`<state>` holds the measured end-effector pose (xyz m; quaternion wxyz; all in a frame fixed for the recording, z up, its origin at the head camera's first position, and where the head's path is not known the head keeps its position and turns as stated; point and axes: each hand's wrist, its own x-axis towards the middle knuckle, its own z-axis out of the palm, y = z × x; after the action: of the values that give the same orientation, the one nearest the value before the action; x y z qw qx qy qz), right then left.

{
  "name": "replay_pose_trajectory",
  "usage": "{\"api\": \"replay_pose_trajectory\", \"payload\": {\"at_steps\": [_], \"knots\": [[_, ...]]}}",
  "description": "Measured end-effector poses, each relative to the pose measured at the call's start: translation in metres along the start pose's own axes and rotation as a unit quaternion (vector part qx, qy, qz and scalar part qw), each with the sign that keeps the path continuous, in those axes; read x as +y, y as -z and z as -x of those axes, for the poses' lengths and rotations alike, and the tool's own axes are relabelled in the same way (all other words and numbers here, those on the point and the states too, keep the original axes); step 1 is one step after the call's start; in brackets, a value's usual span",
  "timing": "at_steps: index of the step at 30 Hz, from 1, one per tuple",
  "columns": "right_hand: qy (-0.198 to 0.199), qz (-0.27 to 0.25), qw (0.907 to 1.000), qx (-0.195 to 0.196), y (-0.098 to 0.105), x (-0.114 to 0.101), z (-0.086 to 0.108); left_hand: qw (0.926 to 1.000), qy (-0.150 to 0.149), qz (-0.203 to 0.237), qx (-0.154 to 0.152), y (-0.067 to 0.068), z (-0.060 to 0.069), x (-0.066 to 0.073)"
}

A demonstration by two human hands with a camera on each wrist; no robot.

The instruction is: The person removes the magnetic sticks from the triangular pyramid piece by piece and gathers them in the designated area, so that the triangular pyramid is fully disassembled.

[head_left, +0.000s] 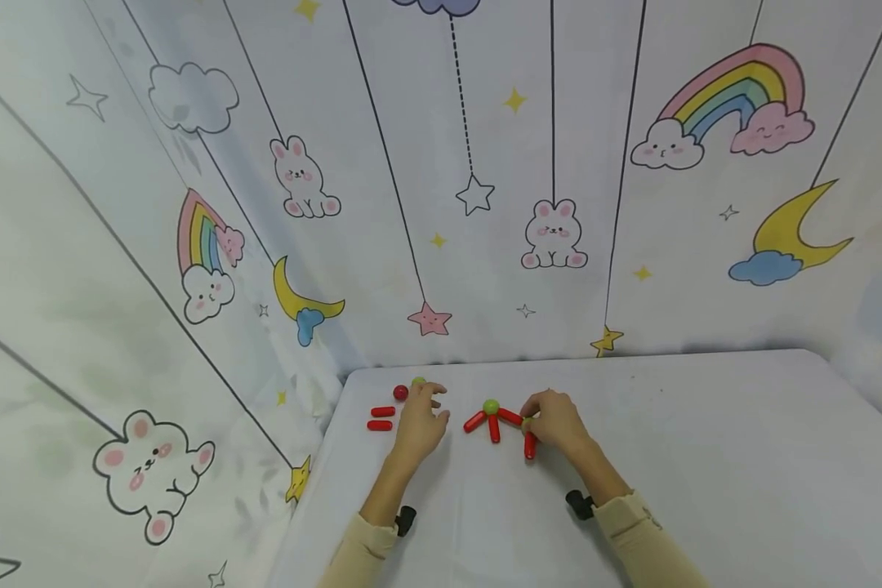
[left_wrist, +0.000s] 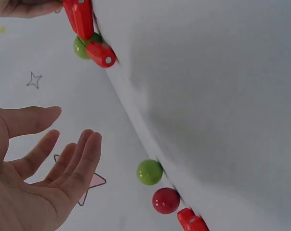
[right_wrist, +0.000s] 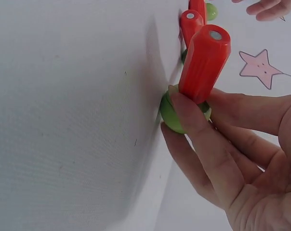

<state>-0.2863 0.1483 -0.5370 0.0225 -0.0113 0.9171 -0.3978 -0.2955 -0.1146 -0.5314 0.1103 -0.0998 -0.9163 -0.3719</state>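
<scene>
My right hand (head_left: 556,420) pinches a green ball (right_wrist: 173,115) between thumb and fingers at the table surface. A red magnetic rod (right_wrist: 205,60) with a metal dot in its end joins that ball. Another red rod (head_left: 510,416) runs from the held ball to a second green ball (head_left: 491,406), where two more red rods (head_left: 474,421) fan out. My left hand (head_left: 420,423) hovers palm inward with fingers apart, holding nothing. Close by it lie a loose green ball (left_wrist: 149,172), partly hidden in the head view, and a dark red ball (head_left: 400,393).
Two loose red rods (head_left: 383,412) lie side by side at the table's left. The white-covered table (head_left: 706,474) ends at the back against a patterned curtain (head_left: 485,286). Another curtain stretch (head_left: 213,384) hangs along the left side.
</scene>
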Motion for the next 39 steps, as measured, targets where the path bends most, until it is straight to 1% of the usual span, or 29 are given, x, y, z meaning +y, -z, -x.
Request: {"api": "replay_pose_trajectory", "payload": {"at_steps": [2, 4, 8, 10, 14, 19, 23, 28, 34, 39], "knots": [[0.000, 0.000, 1.0000, -0.002, 0.001, -0.001, 0.000, 0.9997, -0.004, 0.020, -0.015, -0.006, 0.006, 0.006], [-0.001, 0.001, 1.0000, -0.005, 0.001, -0.002, -0.001, 0.9983, -0.013, 0.041, -0.039, -0.014, 0.012, 0.013], [-0.010, 0.004, 0.9999, -0.009, 0.001, -0.003, -0.002, 0.9912, -0.041, 0.082, -0.096, -0.031, 0.023, 0.027], [-0.014, 0.005, 0.9999, -0.009, 0.001, -0.003, -0.002, 0.9883, -0.048, 0.088, -0.115, -0.039, 0.026, 0.034], [-0.011, 0.011, 0.9998, -0.008, 0.001, -0.002, -0.002, 0.9859, -0.055, 0.086, -0.132, -0.051, 0.030, 0.043], [-0.004, 0.010, 0.9999, -0.009, 0.002, 0.000, 0.001, 0.9824, -0.042, 0.095, -0.155, -0.061, 0.033, 0.051], [0.003, 0.008, 0.9999, -0.009, 0.002, 0.000, 0.001, 0.9803, -0.024, 0.102, -0.167, -0.064, 0.035, 0.056], [0.004, 0.010, 0.9999, -0.009, 0.001, 0.001, 0.000, 0.9787, -0.019, 0.114, -0.170, -0.068, 0.036, 0.056], [0.007, 0.008, 0.9999, -0.007, 0.000, 0.000, 0.000, 0.9793, -0.018, 0.120, -0.162, -0.068, 0.038, 0.055], [0.007, 0.007, 0.9999, -0.011, -0.002, 0.000, -0.001, 0.9812, -0.012, 0.129, -0.143, -0.067, 0.038, 0.053]]}}
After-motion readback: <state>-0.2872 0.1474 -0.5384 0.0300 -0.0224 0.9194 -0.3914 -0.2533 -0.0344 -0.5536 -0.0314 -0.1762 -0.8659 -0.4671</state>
